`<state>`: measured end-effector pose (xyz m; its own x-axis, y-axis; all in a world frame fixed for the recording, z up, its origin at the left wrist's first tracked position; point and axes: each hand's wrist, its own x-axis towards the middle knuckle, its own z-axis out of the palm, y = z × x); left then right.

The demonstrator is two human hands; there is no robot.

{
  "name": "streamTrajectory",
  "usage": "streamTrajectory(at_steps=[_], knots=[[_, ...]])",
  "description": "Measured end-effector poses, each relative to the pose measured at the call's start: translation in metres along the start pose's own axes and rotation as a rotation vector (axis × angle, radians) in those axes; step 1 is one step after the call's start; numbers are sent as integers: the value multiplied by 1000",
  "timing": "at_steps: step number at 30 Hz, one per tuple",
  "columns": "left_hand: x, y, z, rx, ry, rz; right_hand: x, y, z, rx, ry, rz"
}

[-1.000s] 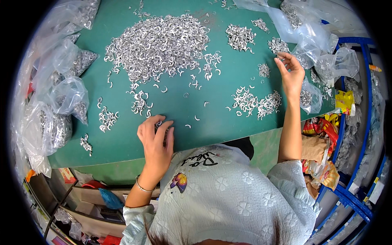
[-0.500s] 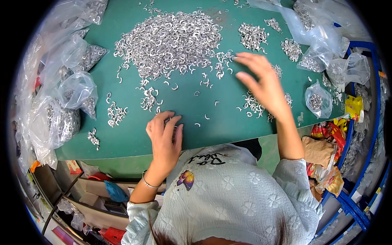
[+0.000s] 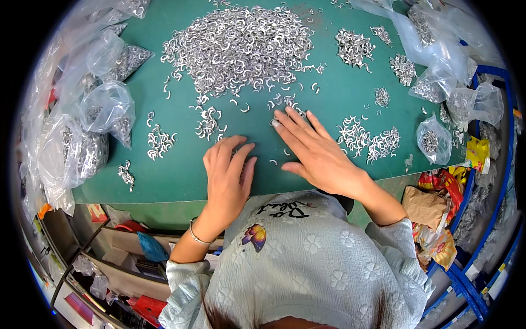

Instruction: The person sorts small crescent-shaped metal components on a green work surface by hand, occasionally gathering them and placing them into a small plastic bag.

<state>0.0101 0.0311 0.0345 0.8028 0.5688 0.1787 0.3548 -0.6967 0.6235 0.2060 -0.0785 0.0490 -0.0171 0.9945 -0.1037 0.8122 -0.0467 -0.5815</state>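
Observation:
A large heap of small silvery crescent-shaped metal pieces (image 3: 241, 49) covers the far middle of the green table. My right hand (image 3: 318, 151) lies nearly flat, fingers stretched out, its fingertips touching a small loose cluster of pieces (image 3: 283, 102) below the heap. Some of that cluster may be hidden under the fingers. My left hand (image 3: 226, 167) rests near the table's front edge with fingers loosely bent and apart; no piece shows in it, though the fingertips are partly hidden. Just beyond it sits a small group of crescents (image 3: 209, 123).
Small sorted piles lie at left (image 3: 160, 142) and right (image 3: 353, 134). Clear plastic bags of pieces (image 3: 87, 153) line the left edge; more bags (image 3: 430, 82) stand at the right, with a small open bag (image 3: 434, 140). A blue rack (image 3: 504, 93) stands beyond the right edge.
My right hand has swept left and nearer from beside the heap, and loose pieces there now lie closer to me. My left hand stays almost in place. The view has shifted slightly.

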Motion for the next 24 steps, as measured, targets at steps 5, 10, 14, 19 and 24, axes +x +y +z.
streamTrajectory(at_steps=[5, 10, 14, 19, 24], knots=[[9, -2, -2, 7, -34, 41, -8, 10, -15, 9, 42, 64], [26, 5, 4, 13, -142, 180, -16, 10, -13, 76, -46, 53], [39, 11, 12, 110, -309, 303, -8, 32, -28, -10, 252, 183], [44, 4, 20, 243, -327, 325, -10, 28, -21, -82, 27, 132], [39, -3, 10, 258, -277, 248, -8, 36, -25, -167, 184, 178]])
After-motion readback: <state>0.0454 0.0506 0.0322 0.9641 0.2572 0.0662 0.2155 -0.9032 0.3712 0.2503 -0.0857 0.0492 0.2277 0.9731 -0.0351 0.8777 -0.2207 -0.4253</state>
